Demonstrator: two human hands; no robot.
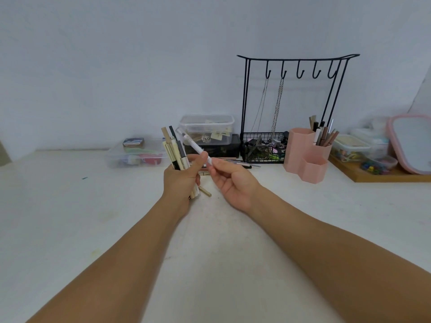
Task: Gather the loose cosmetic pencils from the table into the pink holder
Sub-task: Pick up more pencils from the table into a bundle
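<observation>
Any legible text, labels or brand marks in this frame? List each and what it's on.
None legible.
Pencils in the left hand: dark print on the barrels, too blurred to read.
Tags in the clear lidded box: too small to read.
Pink holder: no marking visible.

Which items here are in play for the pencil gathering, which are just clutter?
In play:
- left hand gripping bundle of pencils
- right hand pinching white pencil
- loose pencils on table
- pink holder

Clutter:
- black hook stand
- clear boxes
- pink-framed mirror
</observation>
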